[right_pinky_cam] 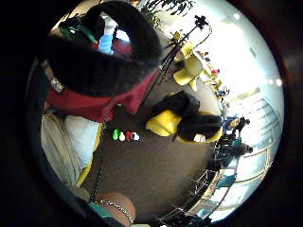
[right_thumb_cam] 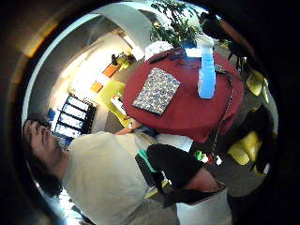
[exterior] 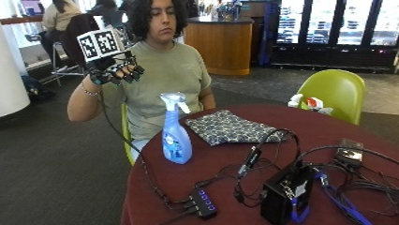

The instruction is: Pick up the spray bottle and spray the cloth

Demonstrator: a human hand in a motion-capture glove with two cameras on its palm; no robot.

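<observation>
A blue spray bottle (exterior: 176,136) with a white trigger head stands upright on the round red table (exterior: 205,164), near the edge closest to the seated person. A folded patterned cloth (exterior: 233,127) lies flat just beside it, further in on the table. My gloved right hand (exterior: 115,70) is raised at shoulder height, off the table's edge and well above the bottle, its fingers relaxed and holding nothing. The thumb side palm view looks down from afar on the bottle (right_thumb_cam: 206,75) and the cloth (right_thumb_cam: 156,90).
A black box (exterior: 287,194), a USB hub (exterior: 203,202), a phone (exterior: 349,152) and tangled cables (exterior: 268,145) cover the table's near side. A green chair (exterior: 333,91) stands behind the table, with small white and red items (exterior: 308,102) at the far rim.
</observation>
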